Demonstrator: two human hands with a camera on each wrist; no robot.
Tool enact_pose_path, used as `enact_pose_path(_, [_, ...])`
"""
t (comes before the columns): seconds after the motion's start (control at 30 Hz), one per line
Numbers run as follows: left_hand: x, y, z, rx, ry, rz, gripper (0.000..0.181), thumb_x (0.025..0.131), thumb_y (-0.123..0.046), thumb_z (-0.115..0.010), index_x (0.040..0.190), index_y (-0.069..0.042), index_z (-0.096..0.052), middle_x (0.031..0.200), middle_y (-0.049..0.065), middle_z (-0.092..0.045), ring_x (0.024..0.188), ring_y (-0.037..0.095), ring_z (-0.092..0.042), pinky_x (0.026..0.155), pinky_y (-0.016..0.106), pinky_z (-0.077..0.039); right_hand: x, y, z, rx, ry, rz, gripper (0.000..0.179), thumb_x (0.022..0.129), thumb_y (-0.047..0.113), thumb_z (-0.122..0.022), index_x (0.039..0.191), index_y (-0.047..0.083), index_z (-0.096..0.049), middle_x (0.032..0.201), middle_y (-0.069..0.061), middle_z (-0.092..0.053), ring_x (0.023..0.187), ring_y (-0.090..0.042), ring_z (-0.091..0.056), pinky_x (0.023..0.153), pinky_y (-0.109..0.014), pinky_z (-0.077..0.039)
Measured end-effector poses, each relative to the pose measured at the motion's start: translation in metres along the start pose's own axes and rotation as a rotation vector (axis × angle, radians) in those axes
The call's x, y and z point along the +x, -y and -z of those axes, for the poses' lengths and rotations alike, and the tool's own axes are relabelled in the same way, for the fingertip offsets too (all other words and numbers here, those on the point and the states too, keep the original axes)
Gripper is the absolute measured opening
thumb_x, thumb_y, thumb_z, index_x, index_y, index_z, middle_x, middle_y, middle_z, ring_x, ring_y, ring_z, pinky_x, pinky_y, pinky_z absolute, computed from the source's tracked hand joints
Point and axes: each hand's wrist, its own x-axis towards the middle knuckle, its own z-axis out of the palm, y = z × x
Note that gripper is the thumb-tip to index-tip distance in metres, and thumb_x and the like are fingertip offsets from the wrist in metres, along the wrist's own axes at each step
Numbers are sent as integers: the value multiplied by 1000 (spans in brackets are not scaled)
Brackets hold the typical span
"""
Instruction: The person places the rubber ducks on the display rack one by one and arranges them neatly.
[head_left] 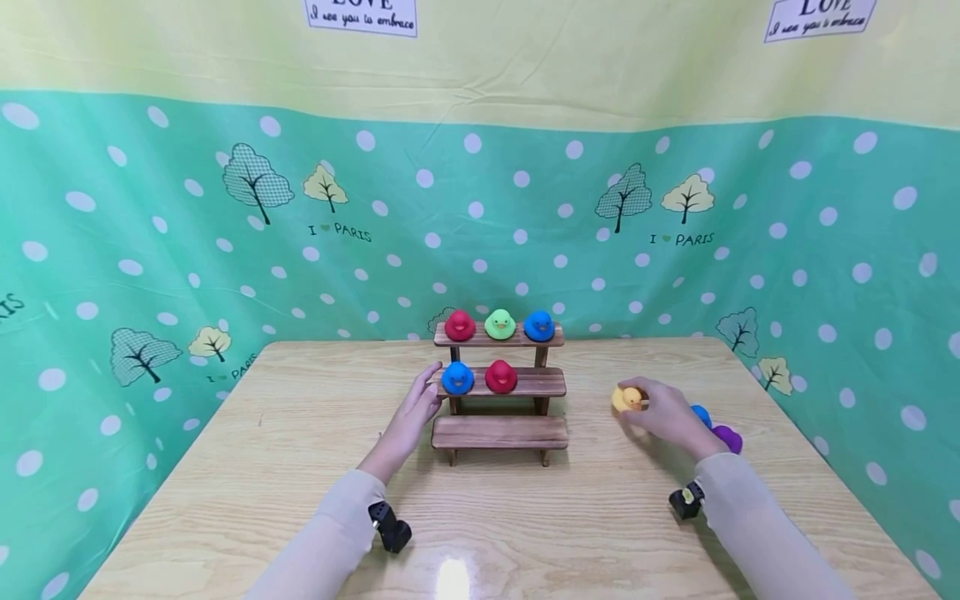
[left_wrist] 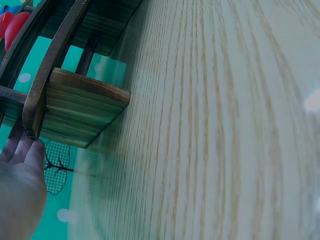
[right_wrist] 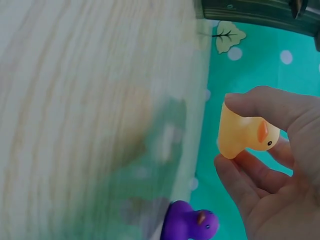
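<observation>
Thumb and fingers of my right hand [head_left: 663,408] pinch a yellow rubber duck [right_wrist: 242,131] to the right of a three-step wooden stand [head_left: 501,431]. My left hand [head_left: 416,410] is at the left end of the stand's middle step, fingers fairly straight and right at the wood's edge in the left wrist view. Beside those fingertips a blue duck [head_left: 457,379] sits on the middle step, with a red duck [head_left: 501,377] to its right. Along the top step stand a red duck [head_left: 460,326], a green duck [head_left: 500,324] and a blue duck [head_left: 539,326]. The bottom step holds no duck.
Behind my right hand a blue duck [head_left: 701,416] and a purple duck [head_left: 727,438] rest on the wooden table [head_left: 517,533], the blue one partly hidden. A patterned green and yellow cloth [head_left: 495,200] hangs at the table's back and sides.
</observation>
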Motion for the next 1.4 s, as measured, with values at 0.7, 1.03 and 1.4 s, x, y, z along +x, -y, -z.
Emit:
enact_pose_path(0.7, [2, 0, 2, 7, 16, 6, 52, 111, -36, -33, 159, -15, -25, 158, 22, -27, 140, 42, -37, 117, 46, -31, -9, 55, 11, -6, -115, 175, 49, 87, 6, -76, 132, -3, -60, 124, -24, -62, 109, -38, -61, 89, -49, -57])
enact_pose_path(1.03, [3, 2, 2, -10, 13, -3, 52, 111, -33, -33, 159, -13, -26, 159, 22, -25, 140, 42, -36, 117, 46, -31, -12, 87, 4, 0, -161, 265, 48, 85, 7, -80, 128, -1, -62, 120, -19, -64, 105, -32, -61, 82, -47, -60])
enact_pose_path(1.4, [2, 3, 2, -6, 15, -15, 53, 111, -33, -33, 159, -11, -25, 160, 22, -24, 141, 40, -35, 117, 46, -31, -8, 107, -15, 57, -189, 310, 48, 84, 10, -82, 127, 1, -64, 118, -15, -65, 101, -28, -62, 80, -42, -61])
